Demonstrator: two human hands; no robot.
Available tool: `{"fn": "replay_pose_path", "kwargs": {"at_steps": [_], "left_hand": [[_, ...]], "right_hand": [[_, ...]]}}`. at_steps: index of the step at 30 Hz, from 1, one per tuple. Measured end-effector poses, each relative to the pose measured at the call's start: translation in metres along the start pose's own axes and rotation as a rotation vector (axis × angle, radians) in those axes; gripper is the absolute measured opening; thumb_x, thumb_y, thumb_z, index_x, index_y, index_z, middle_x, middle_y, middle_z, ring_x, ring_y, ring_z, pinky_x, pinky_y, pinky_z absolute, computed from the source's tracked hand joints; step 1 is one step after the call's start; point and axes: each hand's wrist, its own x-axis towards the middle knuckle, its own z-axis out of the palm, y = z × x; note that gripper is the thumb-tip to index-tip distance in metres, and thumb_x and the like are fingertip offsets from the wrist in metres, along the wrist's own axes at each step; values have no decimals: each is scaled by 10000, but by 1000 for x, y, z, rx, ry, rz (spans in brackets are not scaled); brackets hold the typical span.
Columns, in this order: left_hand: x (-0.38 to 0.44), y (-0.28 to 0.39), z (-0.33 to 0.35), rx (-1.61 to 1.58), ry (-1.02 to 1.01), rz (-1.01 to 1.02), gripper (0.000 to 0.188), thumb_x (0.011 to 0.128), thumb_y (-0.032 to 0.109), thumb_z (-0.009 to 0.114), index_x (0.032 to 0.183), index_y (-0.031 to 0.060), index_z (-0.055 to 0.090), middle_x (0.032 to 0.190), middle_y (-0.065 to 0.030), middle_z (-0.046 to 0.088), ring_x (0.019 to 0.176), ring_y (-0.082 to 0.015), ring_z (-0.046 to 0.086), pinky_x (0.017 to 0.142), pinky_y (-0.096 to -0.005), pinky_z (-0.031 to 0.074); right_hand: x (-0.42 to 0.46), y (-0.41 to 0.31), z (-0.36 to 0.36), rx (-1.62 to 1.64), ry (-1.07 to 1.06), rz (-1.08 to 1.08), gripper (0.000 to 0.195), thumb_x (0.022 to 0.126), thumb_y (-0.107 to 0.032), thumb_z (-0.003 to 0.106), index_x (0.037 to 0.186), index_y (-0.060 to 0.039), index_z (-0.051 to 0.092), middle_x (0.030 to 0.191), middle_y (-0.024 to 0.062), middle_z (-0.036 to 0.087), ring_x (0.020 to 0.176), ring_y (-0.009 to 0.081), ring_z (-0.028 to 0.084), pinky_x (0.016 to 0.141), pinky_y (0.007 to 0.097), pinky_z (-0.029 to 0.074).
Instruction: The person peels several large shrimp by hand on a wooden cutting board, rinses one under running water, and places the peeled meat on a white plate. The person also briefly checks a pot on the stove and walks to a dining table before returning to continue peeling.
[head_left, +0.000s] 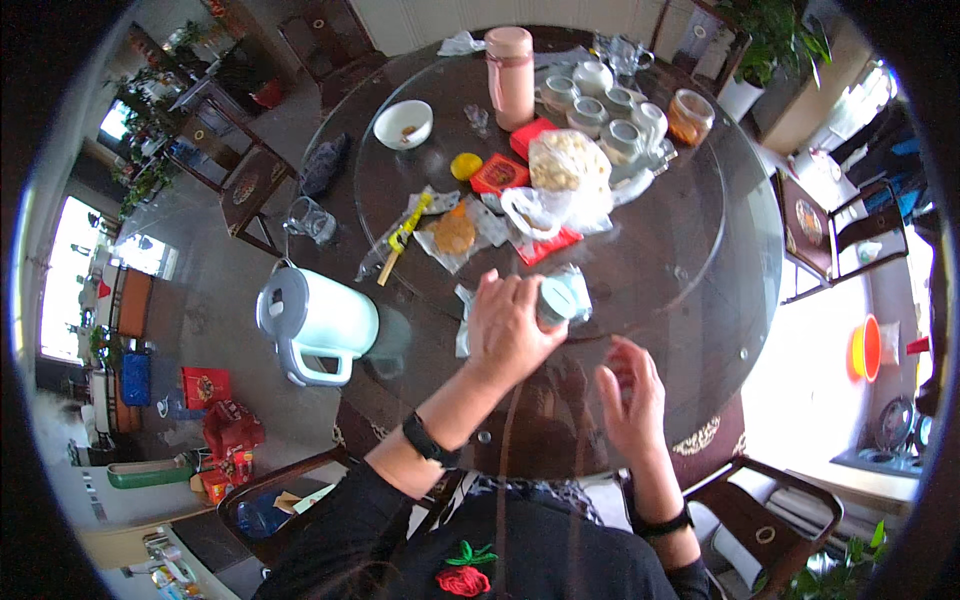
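My left hand is closed around a small container with a pale green round lid, near the front of the glass-topped round table. Its pale, glossy body shows partly beyond the lid; my fingers cover the rest. My right hand, fingers apart and holding nothing, hovers at the table's near side, right of the container. White paper or wrapping lies beside my left hand. Beyond it are a flat round cake or cracker on an opened wrapper, a red packet and a plastic bag of pale snack pieces.
A pale electric kettle stands at the left edge, near a drinking glass. Farther back are a white bowl, a pink flask, several cups and a jar. Wooden chairs surround the table.
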Motion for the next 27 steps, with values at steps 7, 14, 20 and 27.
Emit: {"fn": "replay_pose_path", "kwargs": {"at_steps": [7, 14, 20, 27], "left_hand": [[-56, 70, -3, -75, -193, 10, 257, 677, 131, 673, 890, 40, 561, 834, -122, 569, 846, -297, 571, 950, -430, 408], [-72, 87, -5, -142, -109, 119, 268, 794, 90, 579, 1055, 39, 545, 952, -117, 545, 962, -290, 555, 1025, -485, 363], [-64, 97, -18, 87, -285, 325, 341, 832, 139, 559, 1156, 45, 507, 995, -99, 553, 1007, -273, 538, 1078, -521, 290], [-71, 156, -10, 824, -417, 793, 451, 895, 199, 440, 1313, 30, 461, 1014, -94, 537, 1079, -246, 496, 1156, -487, 117]], "right_hand": [[-15, 5, 4, -82, -29, -151, 270, 925, -148, 549, 1150, -3, 590, 1026, 217, 612, 902, 336, 637, 792, 375, 513], [-34, 46, 2, 593, -5, 213, 279, 997, -203, 495, 1130, 11, 614, 945, 56, 647, 854, 102, 584, 737, 252, 482], [-49, 54, -9, 1193, -29, 601, 231, 949, -264, 590, 1000, -40, 615, 814, 2, 600, 703, 90, 578, 631, 245, 525], [-76, 81, -18, 1553, 12, 661, 239, 975, -253, 522, 1077, -53, 604, 1014, 32, 651, 893, 145, 634, 795, 293, 533]]}}
